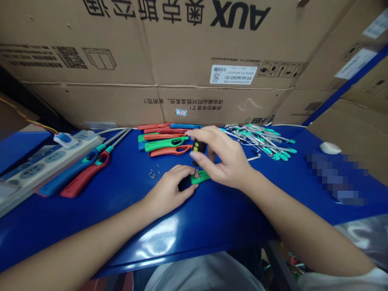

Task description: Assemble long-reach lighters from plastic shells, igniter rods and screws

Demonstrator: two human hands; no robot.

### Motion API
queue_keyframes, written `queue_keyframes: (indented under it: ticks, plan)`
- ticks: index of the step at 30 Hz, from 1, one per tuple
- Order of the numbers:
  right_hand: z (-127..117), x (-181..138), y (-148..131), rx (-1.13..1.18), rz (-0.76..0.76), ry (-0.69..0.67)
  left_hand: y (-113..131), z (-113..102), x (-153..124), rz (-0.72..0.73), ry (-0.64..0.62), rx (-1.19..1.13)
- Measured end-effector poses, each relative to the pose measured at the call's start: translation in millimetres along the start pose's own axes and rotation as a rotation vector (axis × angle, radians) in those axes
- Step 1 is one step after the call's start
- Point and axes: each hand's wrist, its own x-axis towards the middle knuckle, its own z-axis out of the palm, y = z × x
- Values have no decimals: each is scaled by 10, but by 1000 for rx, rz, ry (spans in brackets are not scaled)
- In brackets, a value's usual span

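Observation:
In the middle of the blue table lies a green plastic lighter handle (203, 176), partly hidden by both hands. My left hand (174, 184) pinches its left end between thumb and fingers. Above it, my right hand (222, 155) grips a short black and yellow screwdriver (198, 148) held upright. The screwdriver's shaft points down to the green handle near my left fingertips; whether it sits in a screw I cannot tell. Several small screws (152, 173) lie loose on the table, just left of the handle.
Behind my hands lies a pile of coloured handle shells (166, 143). Metal lighter rods with teal ends (266, 141) are heaped to the right. At left, a white power strip (45, 161) stands beside a blue lighter (71, 173) and a red lighter (86, 176). Cardboard (182, 72) walls the back.

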Motion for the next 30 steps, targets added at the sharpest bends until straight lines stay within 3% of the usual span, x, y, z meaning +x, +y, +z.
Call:
queue_keyframes:
  ticks: [3,8,14,19,21,25,30]
  plan:
    - [4,2,36,186,83,-83,-3,0,-3,-2,-3,-2]
    - [-24,2,71,11,6,0,-3,1,-9,4,-11,5]
    - [-80,36,-36,131,57,-156,25,2,3,-8,-14,-7]
    - [-60,1,34,-218,-6,46,21,1,0,-2,-8,20]
    - [-63,2,55,-203,8,31,15,4,1,-4,-2,19]
    - [-72,21,75,48,87,-85,8,10,1,-13,-10,-3]
    - [-73,7,75,-132,0,54,5,6,-6,-10,-15,17]
